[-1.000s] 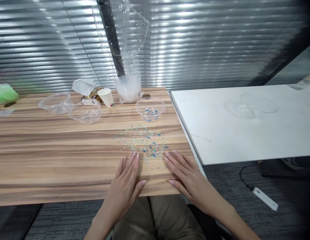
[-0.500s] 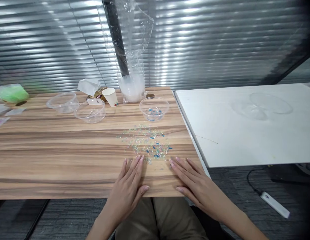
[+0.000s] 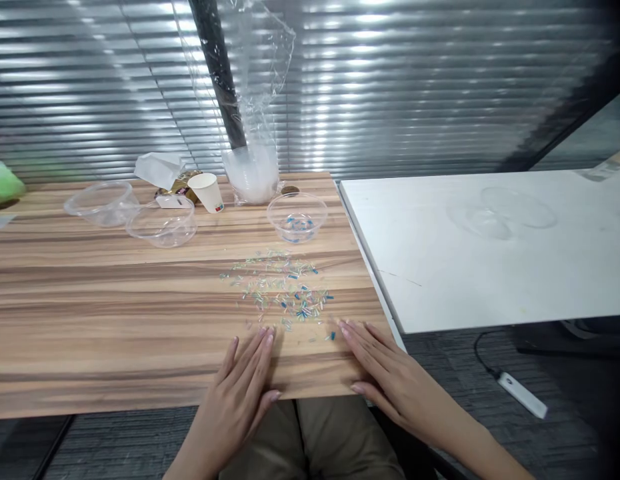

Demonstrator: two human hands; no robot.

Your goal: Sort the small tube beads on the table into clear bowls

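Observation:
My left hand (image 3: pixel 237 383) lies flat near the front edge of the wooden table, fingers stretched out and holding nothing. Opposite it, my right hand (image 3: pixel 390 370) also rests flat with its fingers extended. A loose spread of small tube-shaped beads (image 3: pixel 275 283), pale green, clear and blue, lies just beyond my fingertips. One blue bead (image 3: pixel 333 336) sits apart, close to my right fingertips. Behind the spread stands a clear plastic bowl (image 3: pixel 297 219) with several blue beads inside.
Two more clear bowls (image 3: pixel 163 223) stand at the back left, beside a paper cup (image 3: pixel 207 193) and a tissue pack (image 3: pixel 163 172). A bagged stack of bowls (image 3: pixel 253 175) stands behind. A white table (image 3: pixel 440 267) adjoins on the right, with clear lids (image 3: pixel 517 207) on it.
My left hand has drawn back slightly from the beads. The blue bead near my right fingertips now shows in full. The whole view has shifted a little to the right.

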